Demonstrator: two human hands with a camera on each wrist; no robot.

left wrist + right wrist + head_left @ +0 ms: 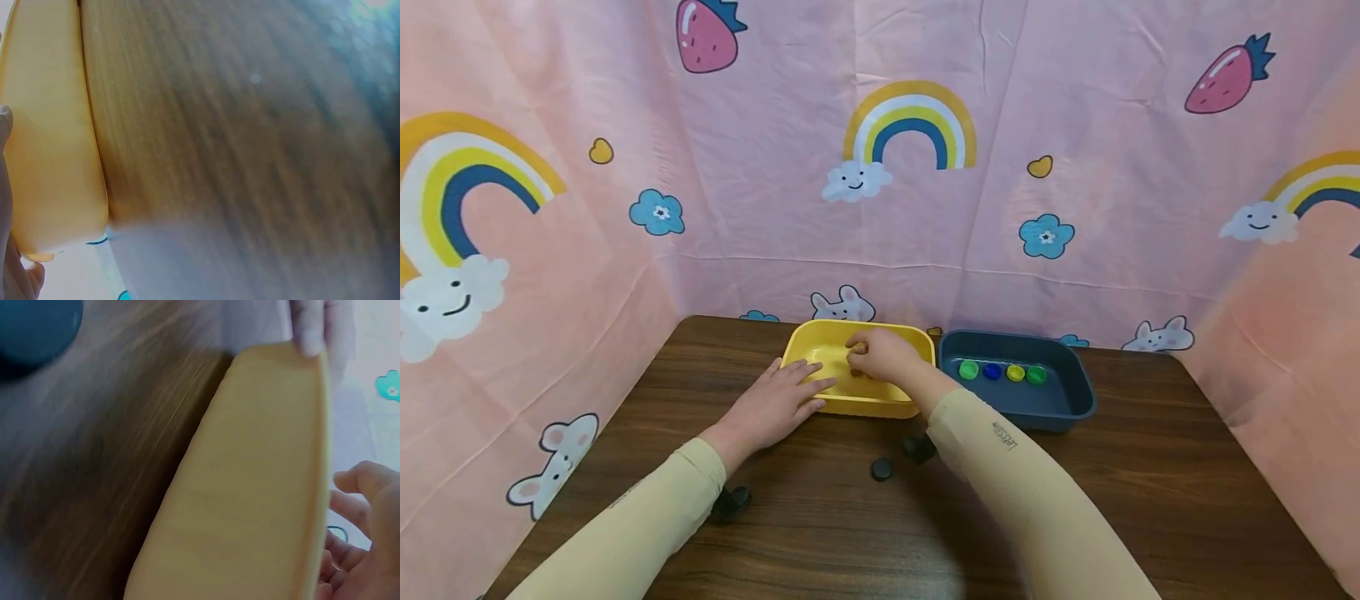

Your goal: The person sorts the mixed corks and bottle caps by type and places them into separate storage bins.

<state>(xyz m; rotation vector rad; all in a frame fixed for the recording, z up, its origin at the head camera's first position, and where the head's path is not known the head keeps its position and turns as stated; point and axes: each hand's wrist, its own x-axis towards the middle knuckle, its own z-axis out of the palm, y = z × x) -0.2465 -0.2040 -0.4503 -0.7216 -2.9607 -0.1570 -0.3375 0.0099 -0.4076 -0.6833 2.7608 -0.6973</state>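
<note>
A yellow plastic basin (868,407) stands near the far edge of the table. My left hand (772,402) rests on its front left corner, fingers straight and spread over the rim. My right hand (883,357) reaches over the front wall into the basin, fingers curled, the fingertips low inside it. In the right wrist view the basin's wall (250,481) stands before the curled right hand (369,519); I cannot tell whether a small thing is between its fingers. Left fingers (5,119) show at the edge of the left wrist view.
A dark blue basin (1052,423) stands right of the yellow one, holding several small round caps (1015,372) in green, blue and yellow. A small dark disc (882,469) lies on the wooden table (820,533) in front. Patterned cloth (760,208) hangs behind and at both sides.
</note>
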